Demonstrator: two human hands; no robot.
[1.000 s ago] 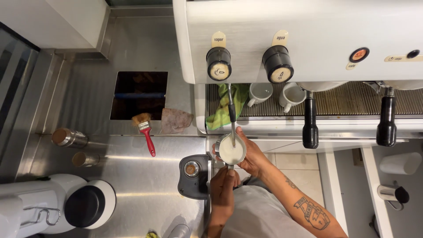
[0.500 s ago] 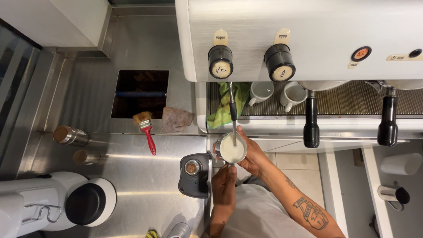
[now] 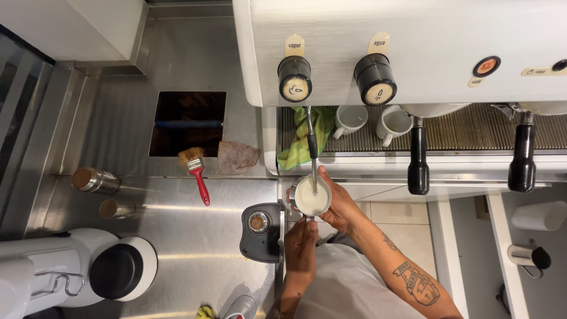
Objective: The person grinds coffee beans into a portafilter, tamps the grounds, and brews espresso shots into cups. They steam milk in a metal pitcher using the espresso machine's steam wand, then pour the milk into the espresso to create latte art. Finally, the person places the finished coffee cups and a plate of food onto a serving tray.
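Under steam wand, milk pitcher, seemingly clear.

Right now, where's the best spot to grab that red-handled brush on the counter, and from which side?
Grip the red-handled brush by its long red handle, coming from above or its open left side. It lies flat on the steel counter, bristles pointing up toward the square opening, with a brown cloth close on its right.

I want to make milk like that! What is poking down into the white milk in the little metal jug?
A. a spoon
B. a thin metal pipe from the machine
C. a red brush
B: the thin steam pipe runs from the machine down into the milk jug.
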